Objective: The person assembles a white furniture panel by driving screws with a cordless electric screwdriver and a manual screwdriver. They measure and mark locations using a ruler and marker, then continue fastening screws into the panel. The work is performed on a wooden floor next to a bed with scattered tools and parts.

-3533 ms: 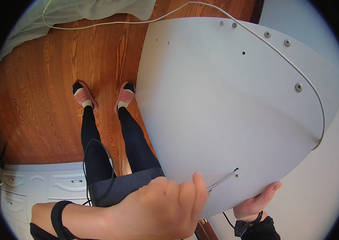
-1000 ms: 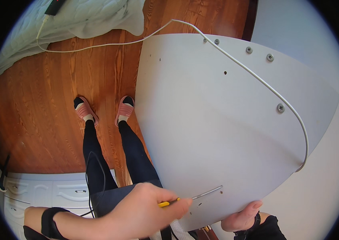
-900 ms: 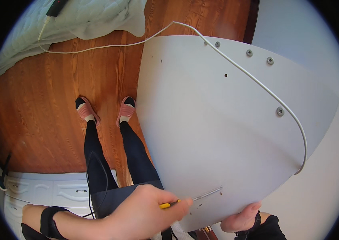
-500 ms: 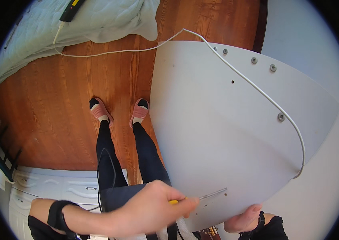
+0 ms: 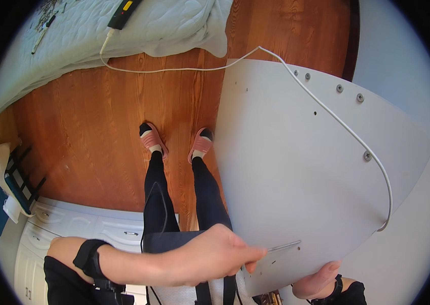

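Note:
My left hand point(image 5: 210, 258) is closed around a screwdriver point(image 5: 285, 246), whose handle is hidden inside the fist. Its thin metal shaft points right over a large white panel point(image 5: 286, 168), with the tip just beside a small hole point(image 5: 298, 248). Whether the tip touches the surface I cannot tell. At the panel's near edge, my right hand point(image 5: 317, 281) grips the board, thumb on its face and the fingers mostly out of sight. Several grey screw-like fittings point(image 5: 360, 97) sit along the far right part of the panel.
A white cable point(image 5: 337, 124) runs across the panel to a black device point(image 5: 122, 15) on the bed point(image 5: 174, 30). A pen point(image 5: 43, 34) lies on the bed too. White drawers point(image 5: 118, 231) stand at lower left, near a dark-framed chair point(image 5: 19, 180). My feet are on the wooden floor point(image 5: 88, 142).
The whole view has shifted, so the scene sits farther right. The yellow of the screwdriver handle, seen before, is now covered by my left hand. My right hand still holds the panel edge.

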